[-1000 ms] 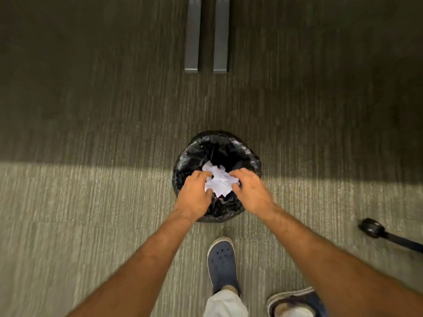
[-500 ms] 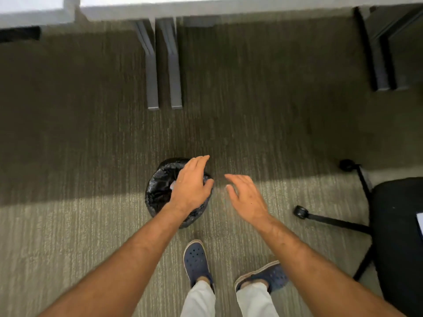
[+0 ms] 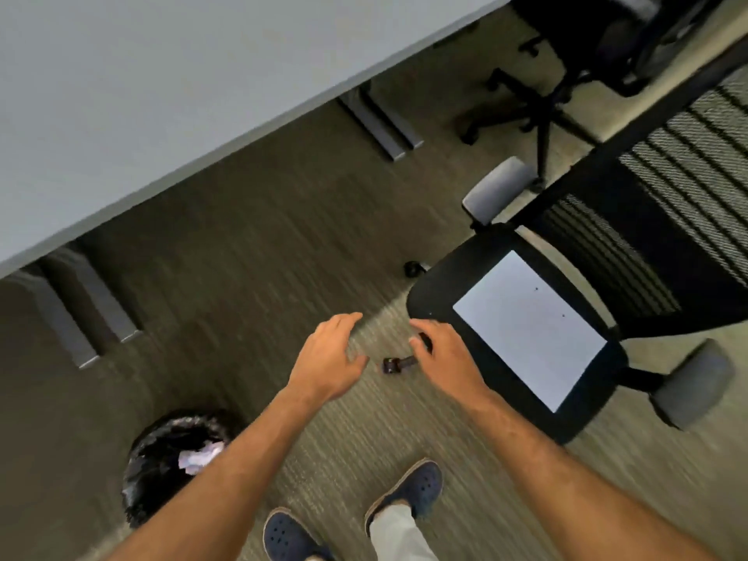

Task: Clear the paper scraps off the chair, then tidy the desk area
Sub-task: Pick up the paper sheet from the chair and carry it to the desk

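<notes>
A black office chair [image 3: 445,285] stands at the right, with a flat white sheet of paper [image 3: 530,325] lying on its seat. My right hand [image 3: 443,354] hovers at the seat's front left corner, fingers apart and empty. My left hand [image 3: 330,358] is beside it over the carpet, also open and empty. The black-lined bin [image 3: 162,471] sits at the lower left, partly hidden by my left forearm, with crumpled paper scraps [image 3: 200,459] inside.
A grey desk top [image 3: 182,74] fills the upper left, its grey legs [image 3: 384,127] on the carpet beneath. A second black chair [image 3: 587,54] stands at the upper right. The chair's grey armrests [image 3: 500,186] and a caster [image 3: 394,364] stick out near my hands.
Both hands let the crumpled scraps drop into the bin and opened. The view swung right, so the bin moved to the lower left and the chair with the sheet came into view.
</notes>
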